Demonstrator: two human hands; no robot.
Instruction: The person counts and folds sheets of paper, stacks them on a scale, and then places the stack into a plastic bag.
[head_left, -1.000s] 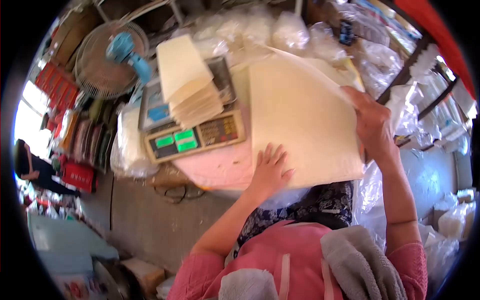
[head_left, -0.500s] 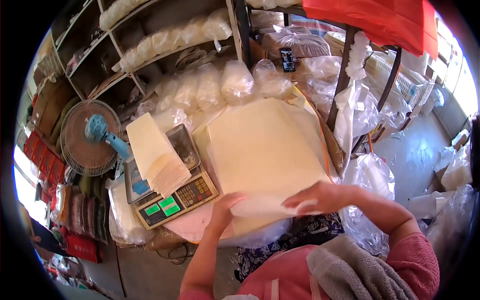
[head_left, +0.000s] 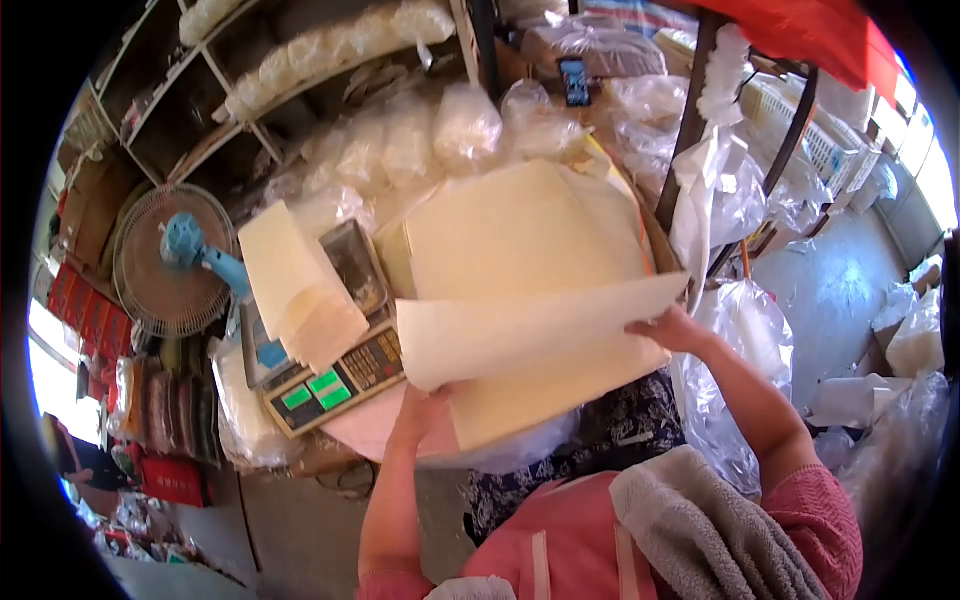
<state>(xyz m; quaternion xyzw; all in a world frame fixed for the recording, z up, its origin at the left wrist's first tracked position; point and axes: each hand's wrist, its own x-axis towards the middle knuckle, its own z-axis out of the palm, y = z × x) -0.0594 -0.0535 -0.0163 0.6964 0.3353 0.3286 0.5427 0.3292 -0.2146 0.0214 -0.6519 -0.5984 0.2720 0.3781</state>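
Note:
A large cream sheet, thin like paper, curls upward between my hands, above a broad stack of the same cream sheets. My left hand is closed on its lower left corner. My right hand grips the sheet's right side, its fingertips partly behind the edge. To the left of the stack stands a digital scale with green lit displays. A folded bundle of cream sheets lies across the scale's metal pan.
Filled clear plastic bags line the back of the table below shelves. A blue fan stands at left. A phone is propped at the back. Plastic bags hang at right beside a dark post.
The near edge of the sheet has been raised and swung away from my body, now curling over the stack. Both hands have moved up and apart with it.

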